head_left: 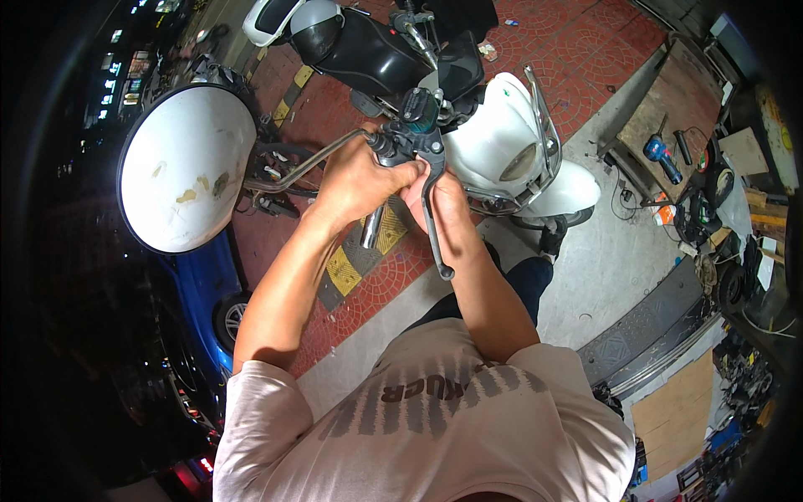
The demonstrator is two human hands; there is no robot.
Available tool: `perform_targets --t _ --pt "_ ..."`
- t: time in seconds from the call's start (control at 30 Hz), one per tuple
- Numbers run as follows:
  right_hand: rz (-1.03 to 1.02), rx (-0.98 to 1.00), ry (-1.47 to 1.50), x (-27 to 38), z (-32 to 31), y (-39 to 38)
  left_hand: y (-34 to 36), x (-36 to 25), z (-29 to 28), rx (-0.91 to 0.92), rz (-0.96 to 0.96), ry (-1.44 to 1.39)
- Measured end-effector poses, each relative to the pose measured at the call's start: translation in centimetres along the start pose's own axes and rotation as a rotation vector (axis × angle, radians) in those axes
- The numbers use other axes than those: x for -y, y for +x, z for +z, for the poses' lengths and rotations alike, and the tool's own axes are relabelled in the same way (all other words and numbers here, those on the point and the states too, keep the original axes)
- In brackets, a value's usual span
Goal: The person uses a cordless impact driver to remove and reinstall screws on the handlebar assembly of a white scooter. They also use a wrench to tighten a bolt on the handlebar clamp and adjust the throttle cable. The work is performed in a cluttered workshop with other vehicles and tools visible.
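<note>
Both my hands are at the motorcycle's handlebar, beneath a dark brake fluid reservoir (420, 107). My left hand (355, 180) is closed around the brake master cylinder (389, 149), its thumb reaching across to my right fingers. My right hand (443, 201) is closed beside the pivot of the black brake lever (432, 213); its fingertips are partly hidden, and what they pinch does not show. The lever points back toward me over my right wrist. Below my left hand juts the bare metal handlebar end (372, 227). A bent stem carries a large white-backed mirror (188, 167) on the left.
The white front bodywork (500, 134) and black seat (376, 63) lie ahead. On the right, a wooden bench (669, 113) holds a blue power drill (663, 159), with cluttered parts beside it. A blue car (205, 280) stands left. Yellow-black paving (341, 272) crosses red tiles.
</note>
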State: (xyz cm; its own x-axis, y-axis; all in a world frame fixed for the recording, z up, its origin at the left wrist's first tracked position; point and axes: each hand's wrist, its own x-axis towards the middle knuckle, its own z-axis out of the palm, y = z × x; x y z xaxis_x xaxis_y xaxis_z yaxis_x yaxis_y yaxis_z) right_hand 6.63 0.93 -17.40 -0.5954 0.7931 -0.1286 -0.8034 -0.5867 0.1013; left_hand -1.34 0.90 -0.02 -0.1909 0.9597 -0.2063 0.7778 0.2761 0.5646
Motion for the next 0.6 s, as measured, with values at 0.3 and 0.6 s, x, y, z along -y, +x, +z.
perform_targets --t 0.3,0.6 --pt "0.145 -0.021 -0.121 1.8 1.4 0.0 -0.4 -0.6 0.1 -0.003 0.025 0.108" --pt "0.311 0.029 -0.014 1.2 0.9 0.5 -0.1 -0.5 0.0 0.03 -0.078 0.004"
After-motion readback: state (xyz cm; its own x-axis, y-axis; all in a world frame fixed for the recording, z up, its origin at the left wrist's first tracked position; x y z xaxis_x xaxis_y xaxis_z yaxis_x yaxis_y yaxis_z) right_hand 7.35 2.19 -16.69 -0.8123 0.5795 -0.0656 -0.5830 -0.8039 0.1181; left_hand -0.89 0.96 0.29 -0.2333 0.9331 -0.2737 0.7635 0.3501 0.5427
